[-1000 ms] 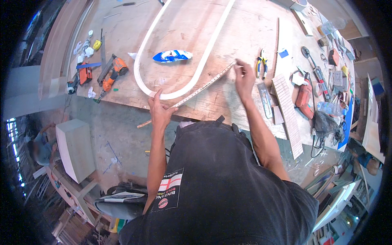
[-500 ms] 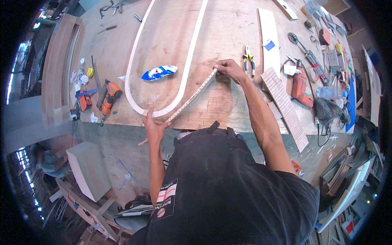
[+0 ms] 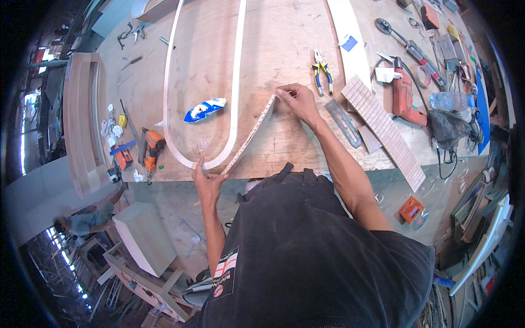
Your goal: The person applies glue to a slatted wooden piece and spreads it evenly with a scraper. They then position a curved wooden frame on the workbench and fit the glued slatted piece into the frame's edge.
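My right hand (image 3: 298,105) pinches the upper end of a thin, slightly bowed wooden strip (image 3: 252,134) with a dark-marked edge. My left hand (image 3: 208,185) is at the strip's lower end by the table's front edge, its thumb against it. The left index finger reaches the rounded bottom of a white U-shaped band (image 3: 236,93) that lies on the table. Inside this U rests a blue and white plastic packet (image 3: 204,110). Pliers with yellow and blue handles (image 3: 321,74) lie beyond my right hand.
A slatted wooden strip (image 3: 384,130) juts over the wooden table's (image 3: 284,49) front edge, near a slotted metal plate (image 3: 343,123). Right of it are a red power drill (image 3: 403,98) and a plastic bottle (image 3: 451,100). An orange cordless drill (image 3: 153,147) lies left. A person (image 3: 90,220) is at lower left.
My view has shifted, so the table's things sit elsewhere in the picture. Both hands still hold the strip, whose lower tail no longer shows clearly past my left hand.
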Motion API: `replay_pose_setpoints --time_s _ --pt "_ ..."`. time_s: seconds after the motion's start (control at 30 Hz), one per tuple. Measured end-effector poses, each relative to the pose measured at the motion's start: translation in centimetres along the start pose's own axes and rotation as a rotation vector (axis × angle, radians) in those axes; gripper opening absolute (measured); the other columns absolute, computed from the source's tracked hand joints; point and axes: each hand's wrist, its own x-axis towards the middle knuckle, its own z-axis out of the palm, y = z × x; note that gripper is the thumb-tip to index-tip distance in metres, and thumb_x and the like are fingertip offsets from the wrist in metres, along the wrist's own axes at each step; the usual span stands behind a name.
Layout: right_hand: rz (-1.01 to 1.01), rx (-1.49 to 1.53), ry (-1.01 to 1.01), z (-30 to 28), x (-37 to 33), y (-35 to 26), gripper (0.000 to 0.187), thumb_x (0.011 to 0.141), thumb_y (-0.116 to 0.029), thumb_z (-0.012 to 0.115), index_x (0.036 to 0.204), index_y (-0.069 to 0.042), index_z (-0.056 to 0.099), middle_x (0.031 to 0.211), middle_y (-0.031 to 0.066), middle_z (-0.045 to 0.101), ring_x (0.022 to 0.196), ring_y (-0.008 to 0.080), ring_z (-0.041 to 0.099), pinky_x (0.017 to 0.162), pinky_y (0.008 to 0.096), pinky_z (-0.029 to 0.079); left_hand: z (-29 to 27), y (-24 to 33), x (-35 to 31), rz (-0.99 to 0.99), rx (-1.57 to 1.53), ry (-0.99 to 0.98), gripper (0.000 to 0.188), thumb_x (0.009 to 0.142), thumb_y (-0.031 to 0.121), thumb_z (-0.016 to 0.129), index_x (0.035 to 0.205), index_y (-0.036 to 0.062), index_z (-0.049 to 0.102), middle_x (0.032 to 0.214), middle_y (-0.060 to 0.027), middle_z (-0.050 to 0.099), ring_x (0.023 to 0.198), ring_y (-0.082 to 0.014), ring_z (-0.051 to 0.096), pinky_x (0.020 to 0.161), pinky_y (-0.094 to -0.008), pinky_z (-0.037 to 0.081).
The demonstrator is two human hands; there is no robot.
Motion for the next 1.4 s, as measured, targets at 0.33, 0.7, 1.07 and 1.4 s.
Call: replay_pose_setpoints --time_s 0.33,0.7,1.07,1.4 --pt "0.024 -0.116 0.116 1.6 -1.1 -3.3 0.022 0.089 -0.026 0.073 0.089 -0.004 0.076 0.089 0.0161 0.075 0.082 0.0291 0.072 0.075 0.0405 0.055 0.2 -1.7 0.7 -0.008 -0.044 -0.023 0.103 0.061 -0.003 0.091 0.151 0.0048 0.043 0.130 -0.0192 0.045 0.078 -0.0194 0.069 0.076 -0.0329 0.057" --pt "-0.005 -0.224 0.041 -0.6 0.0 -4.8 0.021 0.092 -0.027 0.067 0.096 -0.008 0.073 0.093 0.0146 0.071 0.087 0.0324 0.070 0.076 0.0425 0.053 0.3 -1.0 0.1 0.013 -0.045 0.009 0.099 0.063 -0.003 0.090 0.150 0.0035 0.044 0.128 -0.0186 0.045 0.076 -0.0179 0.066 0.074 -0.0312 0.057" --pt "-0.469 -0.916 -0.504 -0.3 5.8 -7.1 0.017 0.091 -0.019 0.062 0.088 -0.004 0.069 0.091 0.0180 0.072 0.085 0.0377 0.070 0.076 0.0484 0.054 0.5 -1.9 0.7 0.038 -0.068 0.012 0.101 0.060 -0.004 0.092 0.149 0.0021 0.044 0.126 -0.0173 0.046 0.074 -0.0169 0.066 0.072 -0.0311 0.057" --pt "0.219 0.267 -0.131 -1.7 1.6 -2.3 0.035 0.097 -0.031 0.070 0.115 -0.002 0.068 0.095 0.0040 0.069 0.076 0.0102 0.064 0.067 0.0269 0.052 0.3 -1.3 0.1 0.022 -0.074 0.034 0.103 0.058 -0.002 0.093 0.149 0.0041 0.045 0.126 -0.0171 0.046 0.077 -0.0180 0.064 0.075 -0.0313 0.057"
